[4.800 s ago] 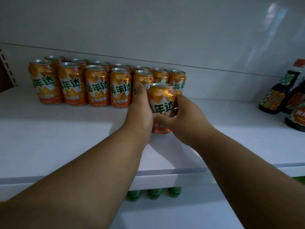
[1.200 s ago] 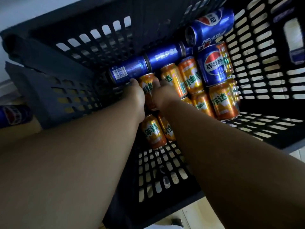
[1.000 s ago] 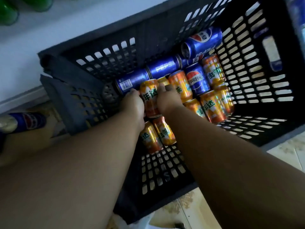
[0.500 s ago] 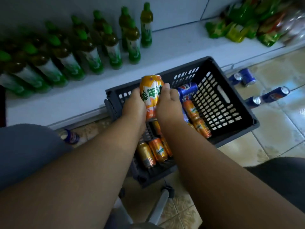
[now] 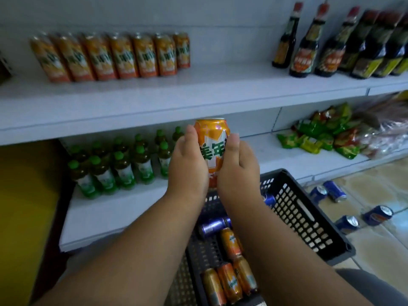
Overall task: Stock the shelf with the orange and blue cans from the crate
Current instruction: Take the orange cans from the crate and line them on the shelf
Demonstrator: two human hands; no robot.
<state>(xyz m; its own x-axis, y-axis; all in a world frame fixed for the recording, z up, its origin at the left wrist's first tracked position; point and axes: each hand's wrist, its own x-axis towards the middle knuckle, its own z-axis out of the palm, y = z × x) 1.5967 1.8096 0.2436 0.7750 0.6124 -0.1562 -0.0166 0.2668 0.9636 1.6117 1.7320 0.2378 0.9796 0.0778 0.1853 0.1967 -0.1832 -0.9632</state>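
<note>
Orange can (image 5: 212, 146) upright, clasped between left hand (image 5: 187, 167) and right hand (image 5: 238, 168), forearms extended above crate (image 5: 309, 217).

The orange can (image 5: 213, 146) is glossy metal with a printed skin. The crate (image 5: 309, 221) is matt black plastic, pierced with holes. The shelf (image 5: 198, 91) looks smooth, painted white. The floor tiles (image 5: 375, 250) shine. The snack packets (image 5: 320, 133) are glossy, crinkled film.

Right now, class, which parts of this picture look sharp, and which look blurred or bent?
Head view: the held orange can prints sharp; the shelf cans and sauce bottles smear with blur; the wide lens tilts those bottles and bends the upper shelf.
</note>
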